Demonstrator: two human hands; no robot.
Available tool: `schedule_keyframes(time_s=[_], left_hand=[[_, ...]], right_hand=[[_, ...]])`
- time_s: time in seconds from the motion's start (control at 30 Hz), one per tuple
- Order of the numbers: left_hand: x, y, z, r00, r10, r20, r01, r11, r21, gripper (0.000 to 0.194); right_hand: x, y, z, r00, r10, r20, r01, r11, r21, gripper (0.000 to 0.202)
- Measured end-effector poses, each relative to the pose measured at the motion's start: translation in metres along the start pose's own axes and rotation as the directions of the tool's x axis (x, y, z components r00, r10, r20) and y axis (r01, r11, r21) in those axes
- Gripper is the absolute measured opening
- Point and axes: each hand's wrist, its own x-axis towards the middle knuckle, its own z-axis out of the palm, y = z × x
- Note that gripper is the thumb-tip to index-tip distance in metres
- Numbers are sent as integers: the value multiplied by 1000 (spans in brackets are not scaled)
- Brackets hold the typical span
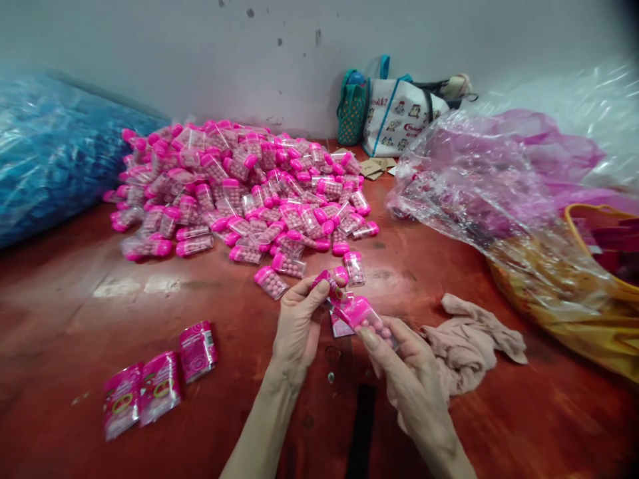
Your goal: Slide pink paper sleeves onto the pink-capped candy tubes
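My right hand [412, 372] grips a small clear candy container [367, 314] with a pink cap and pink balls inside, tilted toward the left. Pinched between the thumb and fingers of my left hand [298, 326] is a dark pink printed sleeve [327, 283], right beside the cap; whether the two touch is hard to tell. Below them lies another printed piece [341, 326], partly hidden. Just beyond my hands are loose containers, one upright-looking [354, 268] and one on its side [271, 283]. Three containers in printed sleeves [160, 387] lie at the left.
A large heap of pink-capped containers [239, 179] covers the back of the red table [239, 412]. A blue plastic bag [60, 153] stands left. To the right are a crumpled cloth [466, 342], a yellow basket [544, 326] and clear plastic [459, 173]. Tote bag [399, 116] behind.
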Motion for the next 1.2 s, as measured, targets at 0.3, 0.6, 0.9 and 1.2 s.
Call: schedule_keyframes(time_s=[0.3, 0.6, 0.9, 1.2], left_hand=[[-5, -5, 9, 996, 73, -55, -68, 995, 77, 29], [-16, -17, 15, 995, -75, 63, 63, 983, 175, 14], [-17, -10, 16, 959, -164, 232, 175, 984, -27, 29], [-11, -17, 11, 977, -188, 97, 183, 981, 59, 17]], right_hand=[[-2, 2, 2, 991, -123, -61, 100, 951, -293, 20], [1, 8, 5, 933, -355, -64, 274, 813, -514, 14], [0, 7, 5, 917, -395, -59, 324, 823, -466, 18], [-1, 4, 4, 909, -410, -70, 329, 812, -482, 21]])
